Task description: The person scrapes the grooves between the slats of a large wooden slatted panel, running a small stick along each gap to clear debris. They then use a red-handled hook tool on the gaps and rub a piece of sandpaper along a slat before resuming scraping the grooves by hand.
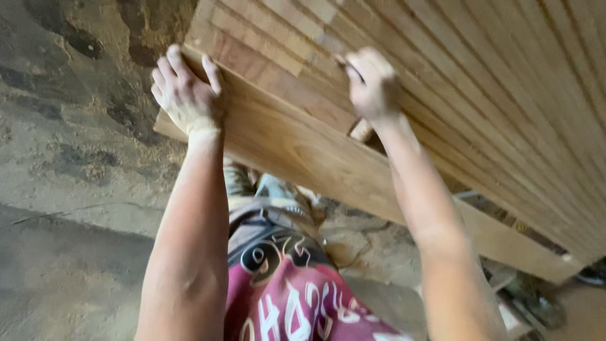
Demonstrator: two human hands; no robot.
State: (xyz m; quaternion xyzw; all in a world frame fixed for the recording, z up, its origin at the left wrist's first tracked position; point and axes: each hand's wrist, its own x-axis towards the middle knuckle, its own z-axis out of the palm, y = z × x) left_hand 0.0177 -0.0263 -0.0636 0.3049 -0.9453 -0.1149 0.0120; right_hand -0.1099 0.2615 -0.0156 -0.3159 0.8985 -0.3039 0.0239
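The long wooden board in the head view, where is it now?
The long wooden board runs diagonally from upper left to lower right, against the stack of wooden slats, with the left hand gripping its upper end and the right hand nearby.

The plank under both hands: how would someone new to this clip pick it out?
Start at the big stack of wooden planks filling the upper right. The plank is the lowest, frontmost board, gripped by the left hand and right hand. Unlike its neighbours' narrow edges, its wide smooth face shows.

The single head-worn camera looked steeply down from close above the person's arms. It faced the stacked wooden boards at right and far, with the concrete floor at left.
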